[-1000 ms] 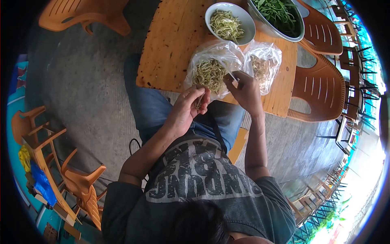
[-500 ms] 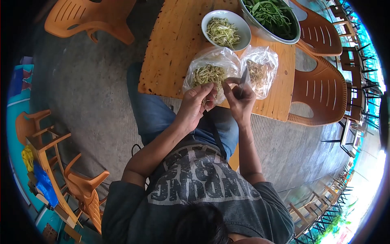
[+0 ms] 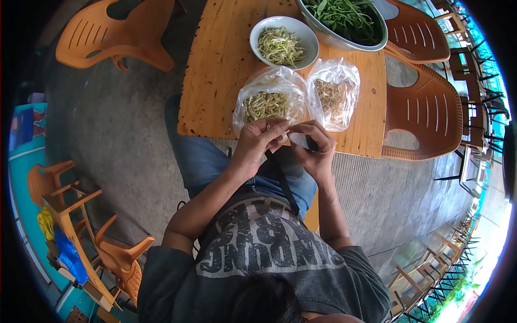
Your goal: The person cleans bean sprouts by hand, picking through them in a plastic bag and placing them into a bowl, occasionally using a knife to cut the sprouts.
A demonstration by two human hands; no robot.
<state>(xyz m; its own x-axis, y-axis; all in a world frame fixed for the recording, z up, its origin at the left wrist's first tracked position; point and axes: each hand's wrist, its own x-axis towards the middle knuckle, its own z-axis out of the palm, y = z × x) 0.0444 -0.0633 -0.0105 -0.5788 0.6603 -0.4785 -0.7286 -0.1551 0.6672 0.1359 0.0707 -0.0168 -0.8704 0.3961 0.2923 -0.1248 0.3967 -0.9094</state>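
Note:
Fingers of my left hand [image 3: 259, 144] pinch a small bunch of bean sprouts [image 3: 281, 135] just past the table's near edge. My right hand [image 3: 314, 151] is closed around a knife [image 3: 303, 141], its pale blade beside the sprouts and its fingertips near my left ones. Behind my left hand lies an open clear bag of sprouts [image 3: 264, 105]. To its right, a second clear bag [image 3: 335, 96] holds thin brownish bits. A white bowl [image 3: 311, 45] with pale sprouts stands behind the bags.
A large metal bowl of green leaves [image 3: 344, 20] is at the back of the wooden table [image 3: 212, 70]. Brown plastic chairs [image 3: 425, 113] line its right side. An orange chair [image 3: 116, 32] stands at the upper left, with more furniture at lower left.
The view has shifted slightly, moving the table and bowls left in the frame. Both hands are lower relative to the bags, and the knife blade has turned from upright to down beside the left fingertips.

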